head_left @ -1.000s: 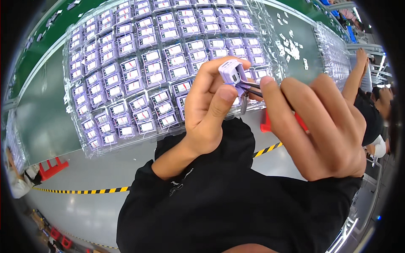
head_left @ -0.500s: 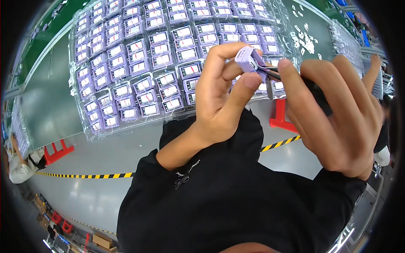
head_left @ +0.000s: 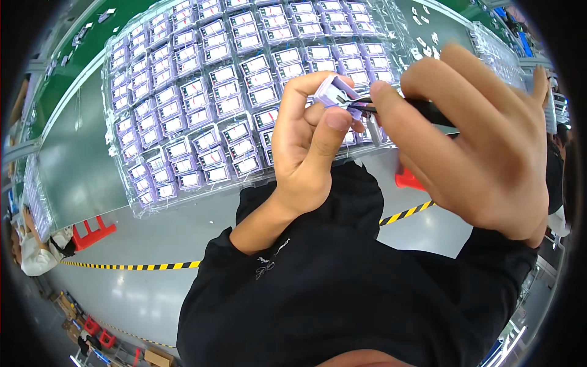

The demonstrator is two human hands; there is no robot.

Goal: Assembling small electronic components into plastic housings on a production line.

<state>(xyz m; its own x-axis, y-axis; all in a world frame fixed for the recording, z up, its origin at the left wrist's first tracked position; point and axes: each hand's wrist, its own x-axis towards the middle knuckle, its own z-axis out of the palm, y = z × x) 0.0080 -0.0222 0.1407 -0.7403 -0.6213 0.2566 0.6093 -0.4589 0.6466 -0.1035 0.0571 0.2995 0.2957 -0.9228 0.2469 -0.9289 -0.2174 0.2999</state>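
Between its thumb and fingers, my left hand (head_left: 312, 147) grips a small purple plastic housing (head_left: 328, 90), raised above the near edge of the tray. My right hand (head_left: 477, 147) is closed round black tweezers (head_left: 428, 111), and their thin tips reach into the housing's open side. A pale piece shows inside the housing at the tips; its kind is too small to make out. Below both hands lies a clear plastic tray (head_left: 177, 199) filled with rows of similar purple housings (head_left: 199, 116), each with a white face and thin wires.
The tray rests on a green worktable (head_left: 79, 165). Small white parts (head_left: 426, 46) lie scattered to its right, with another clear tray (head_left: 498, 52) beyond. Red stools (head_left: 95, 232) stand on the grey floor by yellow-black tape (head_left: 128, 266). Another person's arm (head_left: 538, 85) shows at far right.
Both hands have shifted left with the housing and the tweezers. The housing has turned, so its inside shows more, and the tweezer tips sit deeper in its opening.
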